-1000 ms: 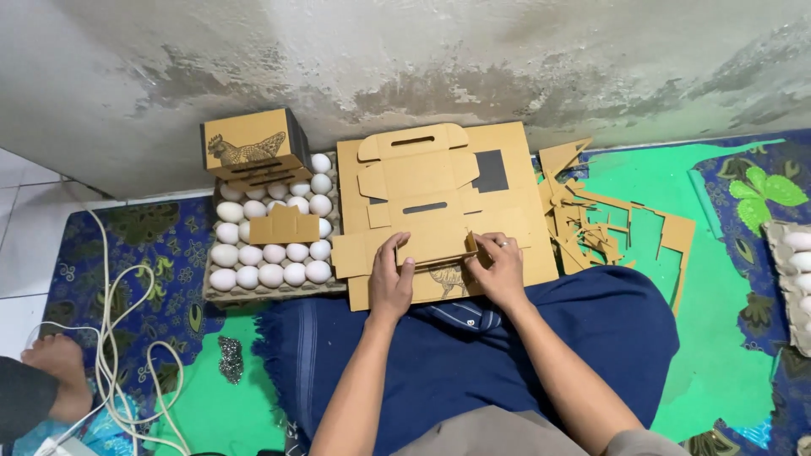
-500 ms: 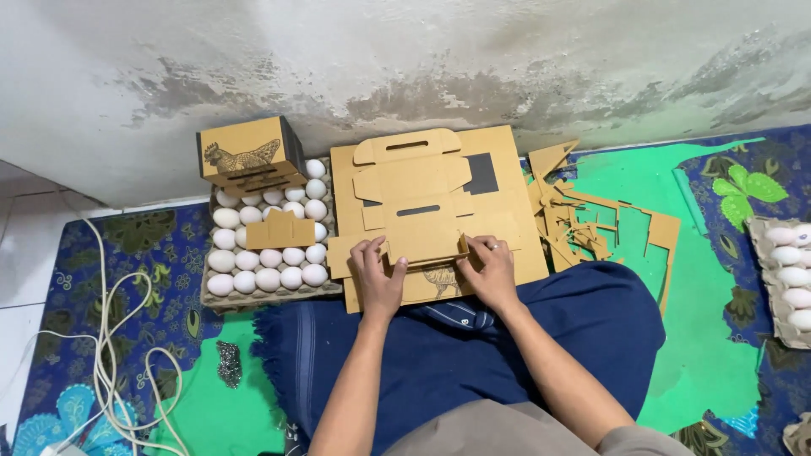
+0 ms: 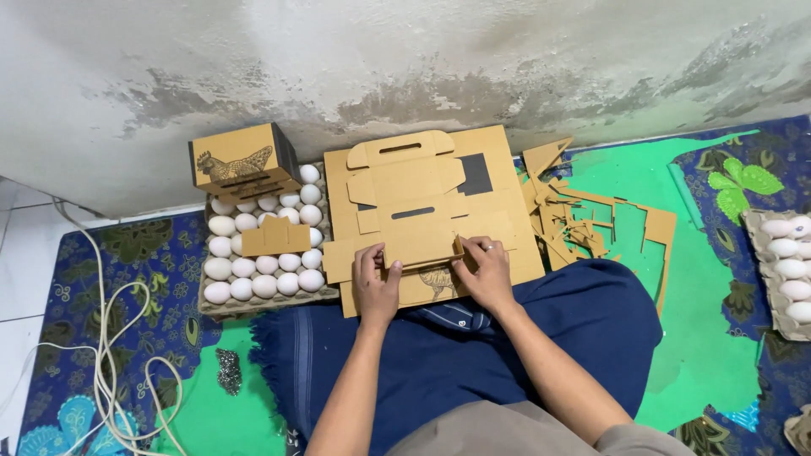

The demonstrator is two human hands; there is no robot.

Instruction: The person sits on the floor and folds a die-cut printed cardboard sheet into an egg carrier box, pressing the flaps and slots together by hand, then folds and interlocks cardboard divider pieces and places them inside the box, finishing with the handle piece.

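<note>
Head view, looking down over the person's lap. The left hand [image 3: 376, 283] and the right hand [image 3: 483, 272] both grip the near edge of a flat brown cardboard box blank [image 3: 420, 211] — the fingers of each hand curl over a folded flap [image 3: 420, 250] that stands raised between them, thumbs toward the body. The right hand wears a ring. The blank lies directly ahead of both hands on a stack of similar cardboard sheets [image 3: 515, 253], reaching from the fingertips out toward the stained grey wall [image 3: 405, 59]; its handle slot sits at the far end, well beyond the hands.

Left of the left hand, an egg tray [image 3: 262, 300] holds rows of white eggs [image 3: 253, 266]. A small loose piece of cardboard [image 3: 275, 238] rests on the eggs, and a folded carton printed with a hen [image 3: 241, 160] stands at the tray's far corner, against the wall.

Right of the right hand lies a heap of cardboard offcuts [image 3: 591, 224] on a green and blue patterned mat [image 3: 710, 338]. Farther right, at the frame's edge, a second tray of eggs [image 3: 781, 262] is partly cut off.

Below the hands, dark blue cloth [image 3: 473, 355] covers the lap. A white cable [image 3: 106, 355] loops on the mat far to the left — well apart from the hands.
</note>
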